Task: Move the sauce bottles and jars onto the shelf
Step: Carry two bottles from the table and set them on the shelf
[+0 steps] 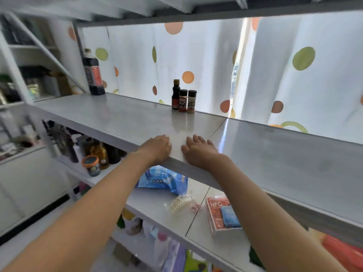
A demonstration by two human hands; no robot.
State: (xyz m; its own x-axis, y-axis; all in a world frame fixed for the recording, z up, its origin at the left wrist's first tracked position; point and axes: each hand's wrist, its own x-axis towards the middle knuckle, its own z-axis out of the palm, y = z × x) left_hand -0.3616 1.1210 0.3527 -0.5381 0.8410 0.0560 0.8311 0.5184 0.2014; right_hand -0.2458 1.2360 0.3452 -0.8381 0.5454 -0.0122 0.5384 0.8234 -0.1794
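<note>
My left hand (157, 147) and my right hand (198, 149) lie flat, palms down, on the front edge of the grey upper shelf (117, 116); neither holds anything. At the back of that shelf stand a small dark sauce bottle (175, 94) and two spice jars with black caps (183, 101) (191, 102), side by side. A large dark soy sauce bottle (93, 75) stands at the shelf's far left end. On the shelf below, at the left, are several bottles (101, 154) and a jar with an orange lid (91, 165).
The lower shelf (149, 205) carries a blue bag (163, 179), a clear plastic packet (179, 204) and a red NFC box (221, 214). A dotted white curtain (206, 61) hangs behind the shelves. More packages fill the bottom level. White cabinets stand at the left.
</note>
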